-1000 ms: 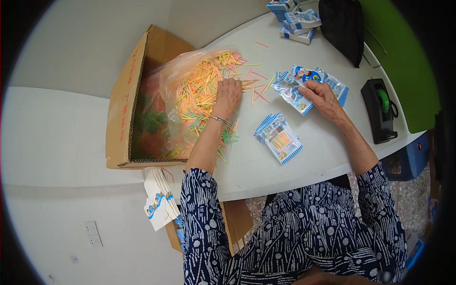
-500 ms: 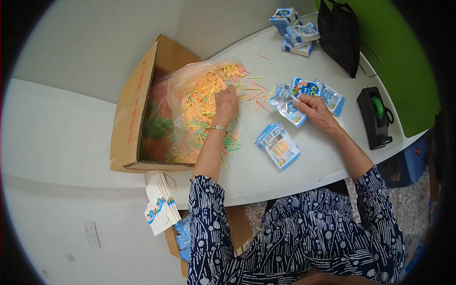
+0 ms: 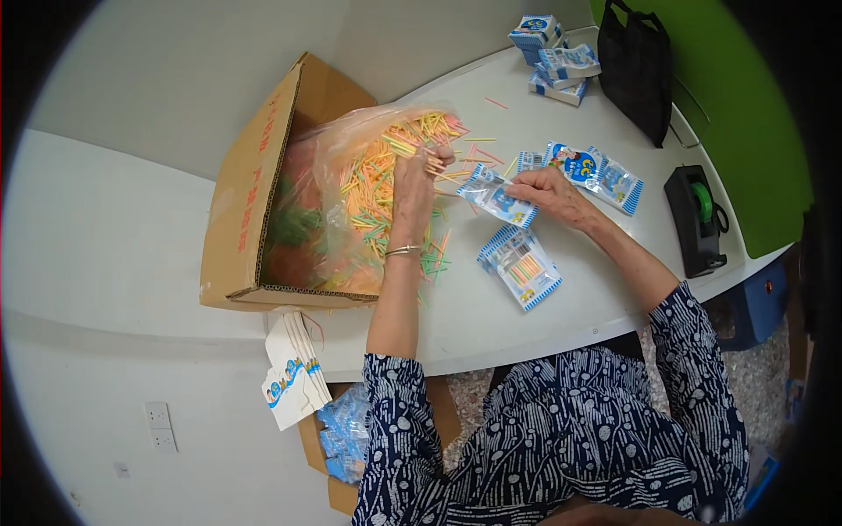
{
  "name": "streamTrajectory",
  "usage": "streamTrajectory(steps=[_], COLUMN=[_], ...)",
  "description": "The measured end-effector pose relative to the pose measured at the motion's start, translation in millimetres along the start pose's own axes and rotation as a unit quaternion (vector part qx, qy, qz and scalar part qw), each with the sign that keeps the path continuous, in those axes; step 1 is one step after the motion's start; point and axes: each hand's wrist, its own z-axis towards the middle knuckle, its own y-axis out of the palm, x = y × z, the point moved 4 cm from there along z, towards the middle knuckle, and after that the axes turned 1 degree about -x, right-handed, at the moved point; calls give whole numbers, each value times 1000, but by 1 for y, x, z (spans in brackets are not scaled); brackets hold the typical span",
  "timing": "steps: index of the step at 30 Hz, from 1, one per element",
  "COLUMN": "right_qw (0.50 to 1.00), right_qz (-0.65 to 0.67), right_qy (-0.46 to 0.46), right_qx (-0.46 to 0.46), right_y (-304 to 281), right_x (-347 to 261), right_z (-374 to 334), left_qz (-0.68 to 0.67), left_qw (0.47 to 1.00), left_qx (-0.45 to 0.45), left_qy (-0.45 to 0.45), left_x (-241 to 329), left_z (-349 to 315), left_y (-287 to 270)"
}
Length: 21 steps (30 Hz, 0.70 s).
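My left hand (image 3: 412, 193) is closed around a small bunch of thin pastel sticks (image 3: 401, 143), just over the loose pile. That pile of pink, orange, yellow and green sticks (image 3: 367, 188) spills from a clear plastic bag (image 3: 329, 145) in the cardboard box. Between the fingers of my right hand (image 3: 559, 198) is a blue-and-white packet (image 3: 495, 196), its left end close to the bunch. Near my right hand, more flat packets (image 3: 574, 163) lie fanned out. Closer to me sits a packet with sticks showing through its window (image 3: 524, 270), overlapping another.
The open cardboard box (image 3: 241, 188) stands at the left. Small boxes (image 3: 561, 63) are stacked at the back beside a black bag (image 3: 635, 70). A tape dispenser (image 3: 693, 219) is at the right edge. Folded white cards (image 3: 292, 368) hang over the near left edge, above a carton of blue packets (image 3: 345, 430).
My left hand has lifted out of the pile with a bunch of sticks in it. My right hand has brought one packet left, away from the fanned packets and toward the left hand.
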Motion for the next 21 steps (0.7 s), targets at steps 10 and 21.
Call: streamTrajectory(steps=[10, 21], right_qw=[999, 997], right_qz=[16, 26], right_qy=[34, 48], right_qx=[-34, -55], right_y=[6, 6], right_x=[3, 13], right_z=[-3, -6], left_qz=[-34, -142], left_qw=[996, 988], left_qx=[-35, -39], left_qy=[68, 54], left_x=[22, 23], left_z=[-19, -26], left_y=[16, 20])
